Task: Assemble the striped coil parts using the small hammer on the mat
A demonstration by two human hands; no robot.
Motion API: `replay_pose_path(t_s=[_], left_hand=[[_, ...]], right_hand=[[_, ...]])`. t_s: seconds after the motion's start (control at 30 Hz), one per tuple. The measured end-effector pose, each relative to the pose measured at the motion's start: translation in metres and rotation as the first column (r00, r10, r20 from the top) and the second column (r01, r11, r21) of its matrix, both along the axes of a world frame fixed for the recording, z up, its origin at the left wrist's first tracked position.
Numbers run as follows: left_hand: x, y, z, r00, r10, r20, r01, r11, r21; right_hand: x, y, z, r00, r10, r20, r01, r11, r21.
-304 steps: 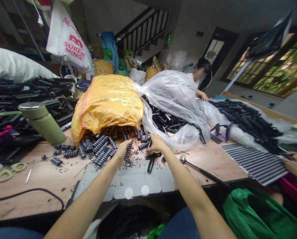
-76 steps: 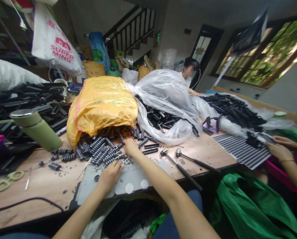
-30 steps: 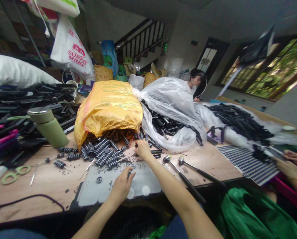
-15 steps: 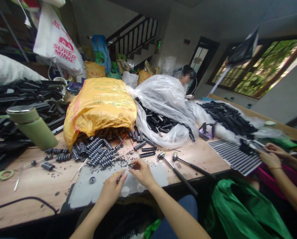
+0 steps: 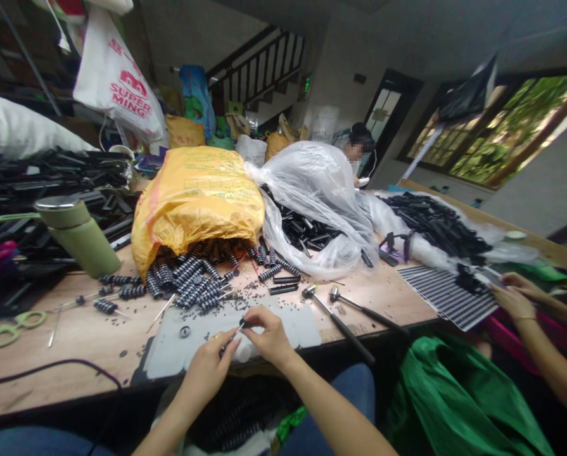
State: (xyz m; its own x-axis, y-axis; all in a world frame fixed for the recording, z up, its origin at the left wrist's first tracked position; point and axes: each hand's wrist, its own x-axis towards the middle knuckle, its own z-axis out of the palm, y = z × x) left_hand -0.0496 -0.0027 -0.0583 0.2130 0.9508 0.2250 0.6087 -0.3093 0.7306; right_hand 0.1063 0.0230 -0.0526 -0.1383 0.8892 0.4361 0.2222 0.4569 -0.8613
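Observation:
My left hand [image 5: 211, 361] is closed around a thin metal rod [image 5: 238, 330] that points up and to the right. At the rod's upper end, my right hand [image 5: 268, 334] pinches a small black piece [image 5: 243, 323]; whether it is threaded on the rod I cannot tell. Both hands are over a pale grey mat [image 5: 169, 354] at the table edge. A black ring-shaped part [image 5: 185, 331] lies on the mat, left of my hands. Just beyond them, small black bits are scattered before a pile of black-and-silver ribbed rollers [image 5: 185, 285].
The rollers spill from a yellow sack [image 5: 197, 202]. Two hammers [image 5: 337, 326] lie to the right, green-handled scissors [image 5: 17, 329] and a green tumbler [image 5: 81, 237] to the left. A clear bag [image 5: 312, 183] holds black tubes. A co-worker's hands [image 5: 516, 297] work at far right.
My right hand has shifted slightly left, and the small black piece at the rod's end shows more plainly. The view has turned a little left.

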Motion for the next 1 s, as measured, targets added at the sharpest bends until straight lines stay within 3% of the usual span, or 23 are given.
replay_pose_path(t_s=[0.13, 0.3, 0.57, 0.73, 0.87, 1.0], left_hand=[[-0.014, -0.010, 0.004, 0.998, 0.049, 0.050, -0.044, 0.994, -0.096], [-0.049, -0.027, 0.006, 0.977, 0.199, 0.074, -0.181, 0.962, -0.203], [-0.103, -0.040, 0.002, 0.947, 0.251, 0.202, -0.165, 0.915, -0.368], [-0.104, -0.041, 0.002, 0.905, 0.292, 0.308, -0.139, 0.890, -0.435], [-0.098, -0.040, 0.004, 0.860, 0.329, 0.390, -0.111, 0.867, -0.485], [-0.096, -0.037, 0.003, 0.820, 0.401, 0.407, -0.175, 0.855, -0.489]], right_hand=[[-0.015, -0.002, -0.007, 0.977, 0.009, 0.211, -0.078, 0.945, 0.318], [-0.053, -0.004, -0.022, 0.935, 0.052, 0.352, -0.214, 0.873, 0.439], [-0.102, -0.006, -0.026, 0.938, 0.172, 0.301, -0.300, 0.840, 0.453], [-0.110, -0.008, -0.028, 0.935, 0.163, 0.316, -0.297, 0.845, 0.444], [-0.113, -0.012, -0.027, 0.975, 0.159, 0.156, -0.203, 0.923, 0.326], [-0.112, -0.009, -0.019, 0.950, 0.257, 0.177, -0.296, 0.924, 0.243]])
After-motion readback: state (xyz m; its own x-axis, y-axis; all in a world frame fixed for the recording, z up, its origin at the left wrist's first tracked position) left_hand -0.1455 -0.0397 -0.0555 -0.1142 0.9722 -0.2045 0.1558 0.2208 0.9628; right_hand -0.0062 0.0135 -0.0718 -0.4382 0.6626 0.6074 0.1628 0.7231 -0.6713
